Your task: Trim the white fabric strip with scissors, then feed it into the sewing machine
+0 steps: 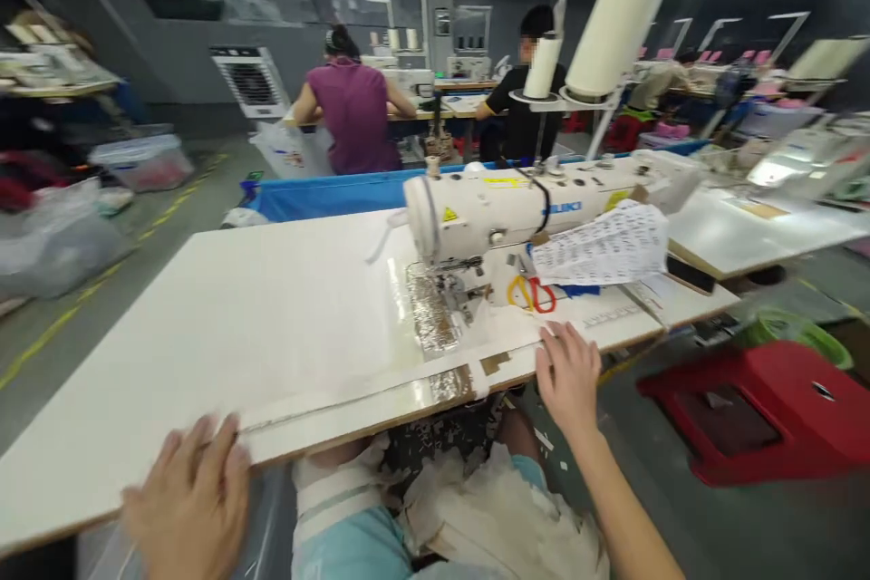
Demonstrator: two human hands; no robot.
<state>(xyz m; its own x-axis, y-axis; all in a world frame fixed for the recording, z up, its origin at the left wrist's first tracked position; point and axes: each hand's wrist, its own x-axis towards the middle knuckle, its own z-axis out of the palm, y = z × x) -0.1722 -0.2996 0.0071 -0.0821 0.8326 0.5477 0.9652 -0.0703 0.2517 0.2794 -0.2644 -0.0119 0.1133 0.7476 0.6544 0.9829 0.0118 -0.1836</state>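
My left hand (194, 494) rests on the front edge of the white table (292, 308), fingers spread and nothing in it. My right hand (569, 372) lies flat near the same edge, right of the needle area, also holding nothing. Between and beyond them stands a white sewing machine (489, 208) with a shiny metal needle plate (435, 313) under its head. Scissors with yellow and red handles (534, 294) lean by the machine, just beyond my right hand. Pale fabric (503, 517) lies bunched across my lap.
A printed paper sheet (602, 246) hangs on the machine, with a dark phone (690, 274) to its right. Large thread cones (615, 27) stand above. A red stool (761, 408) is at the right. Two people sit at machines ahead, beyond a blue cloth (326, 196).
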